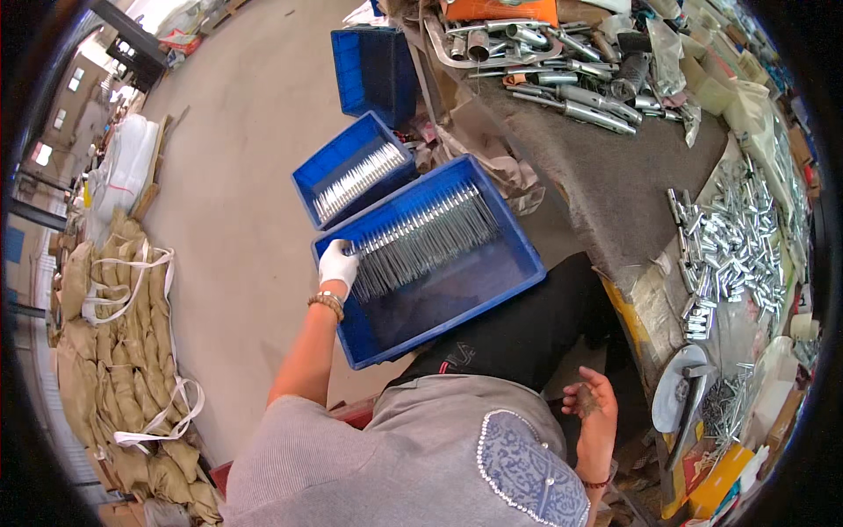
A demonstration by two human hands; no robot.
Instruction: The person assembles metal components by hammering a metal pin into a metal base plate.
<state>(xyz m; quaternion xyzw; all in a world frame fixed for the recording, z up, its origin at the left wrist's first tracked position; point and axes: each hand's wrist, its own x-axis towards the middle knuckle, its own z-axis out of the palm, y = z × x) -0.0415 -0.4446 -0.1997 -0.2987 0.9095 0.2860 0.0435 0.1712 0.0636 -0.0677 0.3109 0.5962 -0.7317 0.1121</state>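
Observation:
My left hand (338,267), in a white glove, is closed at the left end of a row of thin metal rods (430,235). Its fingers pinch the bright end of a rod there, partly hidden by the glove. The rods lie side by side, silver ends toward the far side, in a large blue plastic bin (443,332) in front of my lap. Bare and palm up, my right hand (594,404) hovers beside my right thigh near the bench. Its fingers are loosely bent and apart, with nothing seen in them; the palm has a dark smudge.
Behind the large bin, a smaller blue bin (303,183) holds a row of silver pieces (360,182). Another blue bin (373,70) stands farther back. The workbench (606,189) at right carries metal tube fittings (580,101) and a heap of small silver parts (733,237). Tan sacks (123,351) are stacked left.

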